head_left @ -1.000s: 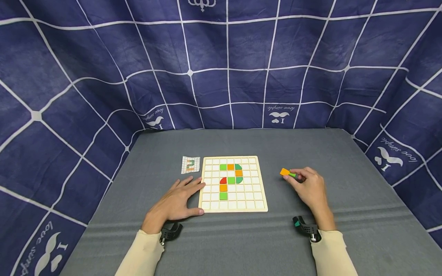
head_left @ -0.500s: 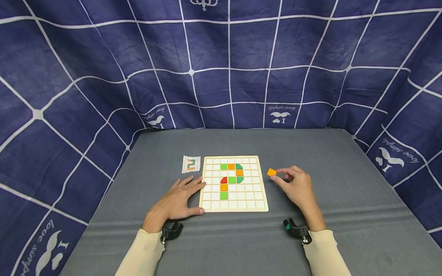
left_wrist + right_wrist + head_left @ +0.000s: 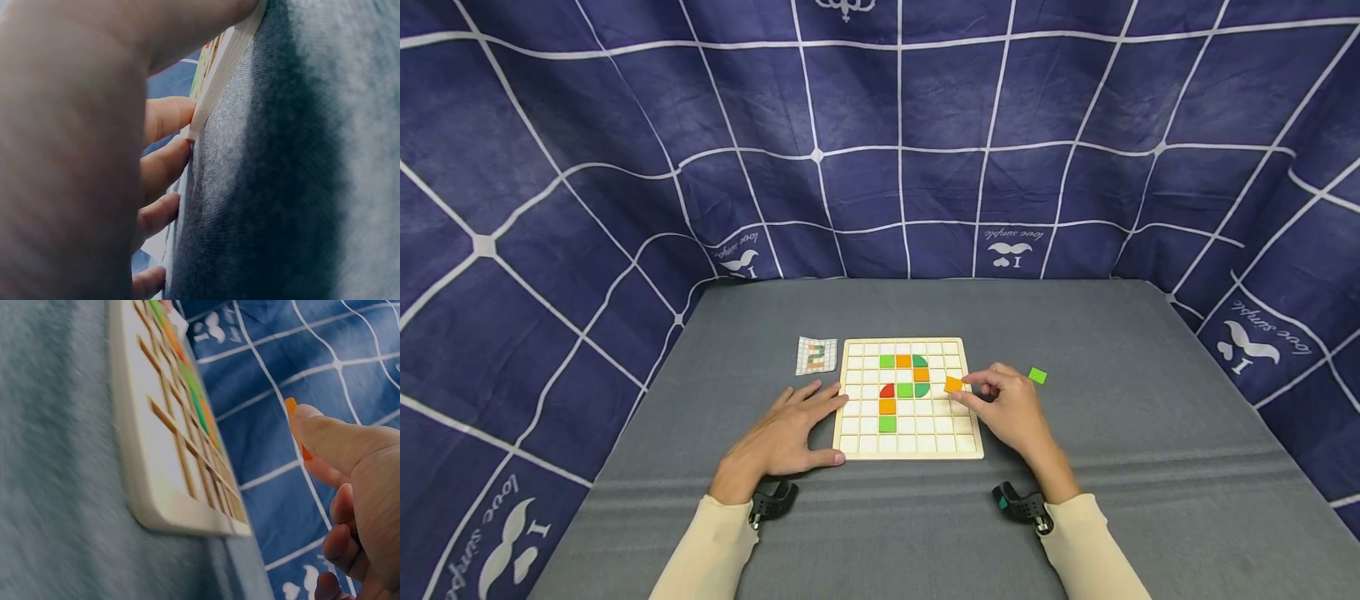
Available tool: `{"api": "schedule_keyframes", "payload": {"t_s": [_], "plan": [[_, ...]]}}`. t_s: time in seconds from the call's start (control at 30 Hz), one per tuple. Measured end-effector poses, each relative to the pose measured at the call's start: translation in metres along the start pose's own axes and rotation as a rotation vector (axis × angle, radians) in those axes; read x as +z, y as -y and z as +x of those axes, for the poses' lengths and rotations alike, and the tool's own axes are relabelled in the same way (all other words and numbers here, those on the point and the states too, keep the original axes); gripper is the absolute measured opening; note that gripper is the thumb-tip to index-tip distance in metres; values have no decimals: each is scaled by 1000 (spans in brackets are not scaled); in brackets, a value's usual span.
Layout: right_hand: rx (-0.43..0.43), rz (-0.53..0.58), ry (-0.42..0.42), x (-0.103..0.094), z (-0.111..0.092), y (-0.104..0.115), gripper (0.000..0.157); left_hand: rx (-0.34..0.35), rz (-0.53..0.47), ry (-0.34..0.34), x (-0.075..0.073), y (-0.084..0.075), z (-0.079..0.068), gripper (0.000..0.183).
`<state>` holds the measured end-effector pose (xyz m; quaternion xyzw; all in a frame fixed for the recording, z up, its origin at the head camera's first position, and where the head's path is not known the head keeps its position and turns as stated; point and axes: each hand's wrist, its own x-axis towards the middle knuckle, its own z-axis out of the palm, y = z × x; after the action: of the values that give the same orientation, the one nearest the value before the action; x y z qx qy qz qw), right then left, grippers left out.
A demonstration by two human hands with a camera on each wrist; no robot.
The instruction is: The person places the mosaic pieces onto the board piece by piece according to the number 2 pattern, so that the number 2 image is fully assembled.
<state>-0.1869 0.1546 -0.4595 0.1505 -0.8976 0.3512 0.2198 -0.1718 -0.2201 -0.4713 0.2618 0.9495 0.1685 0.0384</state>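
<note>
My right hand pinches an orange square tile between thumb and index finger, over the right part of a pale wooden grid board. The right wrist view shows the orange tile edge-on, raised above the board. My left hand lies spread on the table, its fingertips and thumb at the board's left edge. On the board, green, orange and red tiles form a bent line, among them a red quarter-round tile and a light green square tile.
A small printed card with a coloured grid pattern lies left of the board. A loose green square tile rests on the grey table beyond my right hand. A dark blue patterned cloth hangs behind.
My right hand has moved left with the orange tile, from beside the board to over it. The green tile, partly hidden before, now shows on the table. My left hand stays put.
</note>
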Motion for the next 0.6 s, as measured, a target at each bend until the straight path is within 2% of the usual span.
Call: {"api": "schedule_keyframes", "payload": {"t_s": [0.27,0.6], "plan": [[9,38,105,15,2,14,24,-4,3,-2,-1,-1,-1,92],[-13,46,144,28,1,27,21,-6,7,1,0,-1,0,92]]}}
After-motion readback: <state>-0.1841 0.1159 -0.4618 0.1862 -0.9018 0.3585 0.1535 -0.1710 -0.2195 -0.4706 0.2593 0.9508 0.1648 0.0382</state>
